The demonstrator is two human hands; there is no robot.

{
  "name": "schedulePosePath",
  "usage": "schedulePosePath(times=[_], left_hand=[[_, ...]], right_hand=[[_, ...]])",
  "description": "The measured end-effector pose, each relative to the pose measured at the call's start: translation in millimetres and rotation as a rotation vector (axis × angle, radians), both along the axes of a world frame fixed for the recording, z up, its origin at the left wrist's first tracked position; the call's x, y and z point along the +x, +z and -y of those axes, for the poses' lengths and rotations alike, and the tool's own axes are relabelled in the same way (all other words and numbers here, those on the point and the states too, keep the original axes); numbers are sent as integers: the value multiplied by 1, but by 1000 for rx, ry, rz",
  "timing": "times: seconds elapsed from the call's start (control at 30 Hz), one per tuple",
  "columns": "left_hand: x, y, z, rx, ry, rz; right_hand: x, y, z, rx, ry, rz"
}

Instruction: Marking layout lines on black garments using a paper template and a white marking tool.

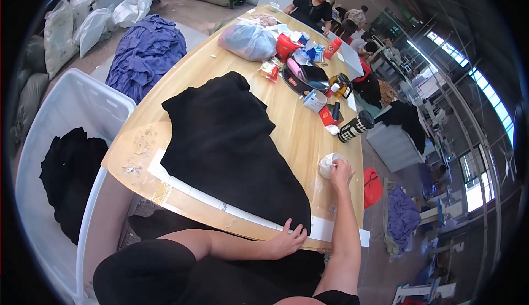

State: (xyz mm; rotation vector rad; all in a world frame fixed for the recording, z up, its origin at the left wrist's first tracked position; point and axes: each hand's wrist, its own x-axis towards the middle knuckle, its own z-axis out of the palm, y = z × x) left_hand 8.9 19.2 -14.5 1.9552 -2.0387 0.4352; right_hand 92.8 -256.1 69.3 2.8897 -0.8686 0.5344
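Observation:
A black garment [231, 145] lies spread flat on the wooden table [297, 134]. My left hand [287, 240] rests with fingers spread on the garment's near hem at the table's front edge. My right hand [341, 171] reaches to the right side of the table and closes on a small white rounded object [327, 165] lying there. White tape strips [220, 203] run along the table's near edge under the garment.
A white bin [66, 112] holding black cloth [69, 178] stands at the left. A pile of purple cloth [146, 51] lies beyond it. A plastic bag [248, 40], red packets, a black bag and a checkered bottle [355, 126] crowd the far table. Another person [314, 7] stands at the far end.

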Motion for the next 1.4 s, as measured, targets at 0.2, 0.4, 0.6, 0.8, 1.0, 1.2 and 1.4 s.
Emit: schedulePosePath(times=[0.2,0.4,0.6,0.8,1.0,1.2,1.4], left_hand=[[-1,0,5,-17,-4,-10],[-1,-4,6,-37,10,-11],[-1,-4,4,-54,0,-1],[0,-3,3,-81,6,-15],[-1,-6,4,-76,7,-6],[-1,-4,3,-69,1,3],[-1,-6,4,-69,7,-4]], right_hand=[[-1,-12,51,228,-191,107],[-2,0,45,722,-98,367],[-9,10,44,813,-140,476],[-6,-9,52,627,-152,289],[-2,-3,48,709,-112,486],[-5,-4,50,829,-151,573],[-4,12,34,893,-164,462]])
